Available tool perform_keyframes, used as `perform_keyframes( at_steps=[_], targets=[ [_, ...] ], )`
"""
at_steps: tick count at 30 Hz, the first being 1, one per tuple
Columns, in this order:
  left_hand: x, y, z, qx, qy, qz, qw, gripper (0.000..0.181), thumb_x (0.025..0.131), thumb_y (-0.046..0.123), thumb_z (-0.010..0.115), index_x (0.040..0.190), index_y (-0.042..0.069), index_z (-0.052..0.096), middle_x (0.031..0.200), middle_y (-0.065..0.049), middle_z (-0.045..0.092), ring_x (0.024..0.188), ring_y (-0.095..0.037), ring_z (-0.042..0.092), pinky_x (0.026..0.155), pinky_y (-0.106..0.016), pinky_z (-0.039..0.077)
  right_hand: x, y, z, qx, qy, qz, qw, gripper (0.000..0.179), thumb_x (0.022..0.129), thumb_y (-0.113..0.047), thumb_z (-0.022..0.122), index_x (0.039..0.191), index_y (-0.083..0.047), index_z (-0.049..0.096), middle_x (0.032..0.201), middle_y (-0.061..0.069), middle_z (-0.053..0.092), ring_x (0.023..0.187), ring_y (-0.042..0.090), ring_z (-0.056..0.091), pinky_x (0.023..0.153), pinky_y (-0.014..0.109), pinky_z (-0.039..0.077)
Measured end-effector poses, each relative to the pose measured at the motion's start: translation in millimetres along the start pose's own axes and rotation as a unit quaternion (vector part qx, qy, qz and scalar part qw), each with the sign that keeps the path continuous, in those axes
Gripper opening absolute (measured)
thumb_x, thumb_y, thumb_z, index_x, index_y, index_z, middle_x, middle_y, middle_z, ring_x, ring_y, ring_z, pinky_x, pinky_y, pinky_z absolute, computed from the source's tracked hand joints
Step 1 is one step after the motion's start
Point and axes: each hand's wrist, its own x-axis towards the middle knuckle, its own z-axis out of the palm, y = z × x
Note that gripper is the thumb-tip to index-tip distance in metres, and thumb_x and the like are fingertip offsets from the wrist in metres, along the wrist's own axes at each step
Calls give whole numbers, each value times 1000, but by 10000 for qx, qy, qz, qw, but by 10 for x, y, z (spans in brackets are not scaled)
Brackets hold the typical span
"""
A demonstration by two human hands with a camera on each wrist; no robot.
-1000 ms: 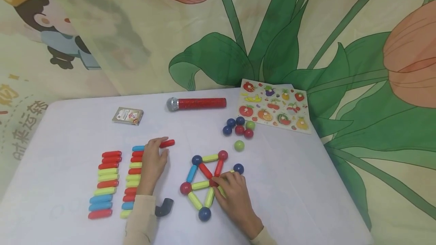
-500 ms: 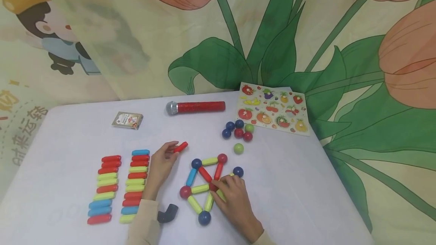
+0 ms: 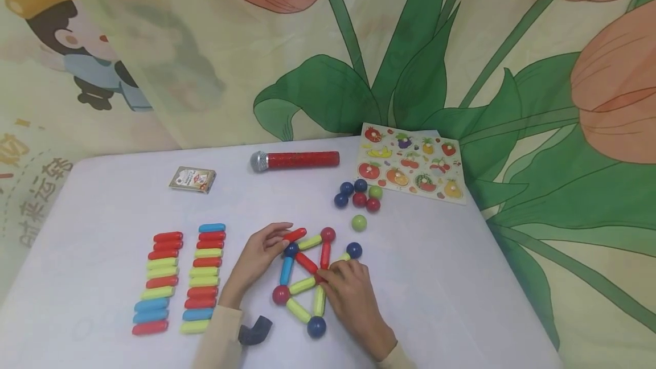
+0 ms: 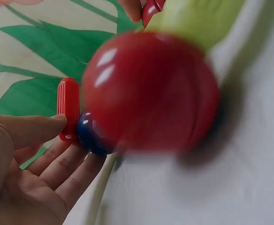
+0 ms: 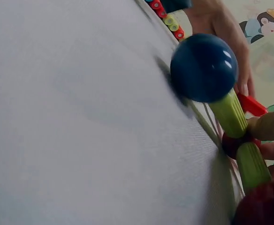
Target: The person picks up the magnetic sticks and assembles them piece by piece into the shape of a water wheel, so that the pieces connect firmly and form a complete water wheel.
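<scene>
A flat frame of magnetic rods and balls lies on the white table. My left hand [image 3: 260, 258] pinches a red magnetic rod [image 4: 69, 105] between thumb and fingers, beside the frame's upper-left blue ball [image 3: 291, 249]. In the left wrist view this rod looks to be against the blue ball [image 4: 94, 133]; whether it is attached I cannot tell. My right hand [image 3: 356, 300] holds the frame's central red ball [image 5: 231, 145] with its fingertips and covers part of the rods there. A yellow-green rod [image 3: 302, 285] joins that centre to a red ball [image 3: 281, 295] at left.
Two columns of red, blue and yellow-green rods [image 3: 206, 281] lie left. Loose balls [image 3: 360, 200] cluster behind the frame, near a fruit-picture board [image 3: 410, 164]. A red microphone [image 3: 302, 160] and a small card box [image 3: 192, 180] lie farther back. A dark elbow-shaped piece [image 3: 256, 332] sits by the left sleeve.
My left hand has carried the red rod from the top of the near rod column rightward to the blue ball. The frame has turned slightly counterclockwise while my right hand stayed at its centre.
</scene>
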Motion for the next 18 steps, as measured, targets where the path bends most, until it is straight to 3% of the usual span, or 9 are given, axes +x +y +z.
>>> perform_keyframes(
  at_steps=[5, 11, 15, 18],
  targets=[
    [-257, -61, -94, -29, 84, -280, 9996, 41, 91, 24, 66, 131, 19, 56, 124, -6, 63, 111, -21, 62, 94, -35, 51, 29, 24, 0, 48, 9, 7, 10000, 32, 79, -25, 79, 111, -25, 72, 103, -9, 63, 95, 11, 49, 86, 34, 45],
    [-532, -122, -149, -63, 44, -614, 9981, 41, 89, 25, 68, 129, 18, 59, 120, -6, 66, 110, -21, 64, 96, -43, 49, 57, 38, -1, -123, 14, -86, 9999, 35, 77, -27, 81, 110, -23, 73, 107, -7, 66, 97, 12, 51, 87, 35, 45],
    [-566, -117, -163, -122, 280, -650, 9974, 39, 90, 23, 68, 128, 19, 60, 121, -4, 66, 111, -19, 63, 93, -36, 51, 61, 34, -6, -134, 73, -184, 9997, 36, 74, -25, 83, 109, -21, 73, 106, -6, 66, 94, 12, 52, 87, 35, 45],
    [-527, -100, -146, -89, 549, -390, 9977, 38, 90, 21, 68, 127, 17, 60, 123, -4, 64, 112, -21, 62, 90, -28, 52, 54, 24, -6, -33, -4, -167, 9999, 35, 75, -25, 83, 108, -21, 73, 105, -7, 66, 93, 11, 52, 86, 35, 45]
  ],
)
